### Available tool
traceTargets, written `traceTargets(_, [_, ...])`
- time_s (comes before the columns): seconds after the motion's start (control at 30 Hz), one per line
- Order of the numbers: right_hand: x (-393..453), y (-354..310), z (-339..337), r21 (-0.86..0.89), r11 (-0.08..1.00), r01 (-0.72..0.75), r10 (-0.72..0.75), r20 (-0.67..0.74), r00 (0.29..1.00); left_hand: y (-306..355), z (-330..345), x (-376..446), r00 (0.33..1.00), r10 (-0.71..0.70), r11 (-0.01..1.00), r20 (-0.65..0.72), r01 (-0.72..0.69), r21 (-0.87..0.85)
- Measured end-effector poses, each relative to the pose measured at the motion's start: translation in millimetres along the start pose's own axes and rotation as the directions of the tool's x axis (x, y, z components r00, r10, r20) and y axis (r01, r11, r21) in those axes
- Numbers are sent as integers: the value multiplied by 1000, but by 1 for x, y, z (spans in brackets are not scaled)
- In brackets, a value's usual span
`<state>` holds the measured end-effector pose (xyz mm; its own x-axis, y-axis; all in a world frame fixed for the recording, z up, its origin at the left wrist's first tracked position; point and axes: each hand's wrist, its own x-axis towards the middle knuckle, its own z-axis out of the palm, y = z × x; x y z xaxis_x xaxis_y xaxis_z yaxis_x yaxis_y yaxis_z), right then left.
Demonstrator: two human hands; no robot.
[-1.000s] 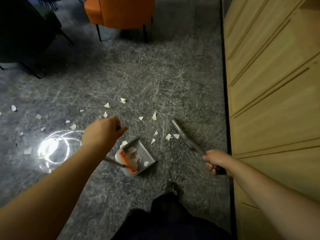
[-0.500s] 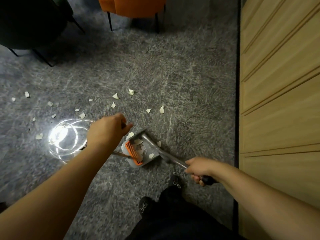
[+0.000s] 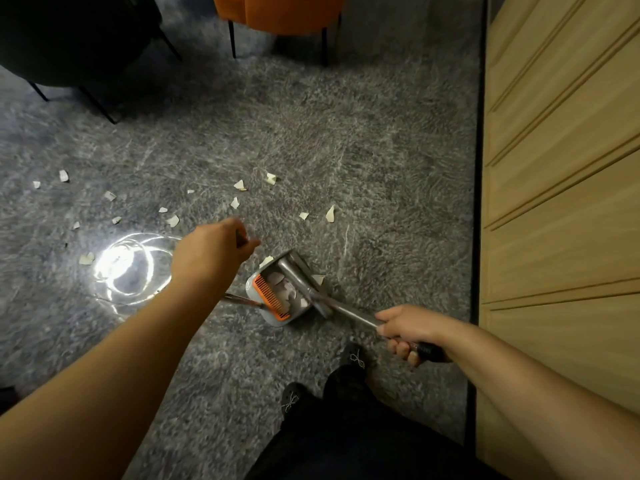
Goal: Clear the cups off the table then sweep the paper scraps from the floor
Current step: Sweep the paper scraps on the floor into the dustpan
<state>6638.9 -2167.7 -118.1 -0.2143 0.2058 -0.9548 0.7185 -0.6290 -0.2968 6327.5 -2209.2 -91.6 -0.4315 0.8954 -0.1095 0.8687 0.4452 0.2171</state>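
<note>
Head view, right hand: our right hand [image 3: 410, 329] has its fingers curled round the broom [image 3: 341, 308], low on the metal handle beside its black end grip.
Head view, broom: the handle runs up and left from our hand; the grey head lies inside the dustpan [image 3: 277, 294], over the scraps gathered there.
Head view, left hand: our left hand [image 3: 211, 252] is closed as a fist around a thin dark handle, only a short piece showing past the thumb; a thin rod comes out below our forearm and meets the dustpan's near edge.
Head view, dustpan: grey, with an orange comb [image 3: 272, 297] along its left side, resting on the grey carpet [image 3: 346, 150] between our two hands; several white pieces lie in it.
Head view, paper scraps: loose paper scraps [image 3: 330, 213] lie scattered on the carpet beyond and left of the dustpan, and two touch its far rim.
Head view, surroundings: a bright light reflection [image 3: 126, 268] sits left of our left hand; an orange chair [image 3: 280, 12] and a dark chair [image 3: 69, 36] stand at the far edge; a wooden panel wall [image 3: 561, 202] runs down the right; our dark shoes [image 3: 353, 356] show at the bottom.
</note>
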Motion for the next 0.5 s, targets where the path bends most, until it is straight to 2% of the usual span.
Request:
traceTargets(0.1, [0, -4, -6, 72, 997, 11, -8, -32, 999, -10, -5, -8, 1000, 11, 1000, -27, -11, 7])
traceTargets(0.2, [6, -5, -9, 105, 994, 23, -14, -84, 996, -14, -8, -13, 1000, 21, 1000, 2, -21, 19])
traceTargets(0.33, [22, -9, -6, 86, 995, 46, -33, -144, 989, -18, -1, -19, 997, -13, 1000, 73, 12, 16])
traceTargets(0.5, [52, -17, 4, -12, 998, 67, -68, -180, 981, -28, 7, -19, 998, -42, 999, 54, 42, 7])
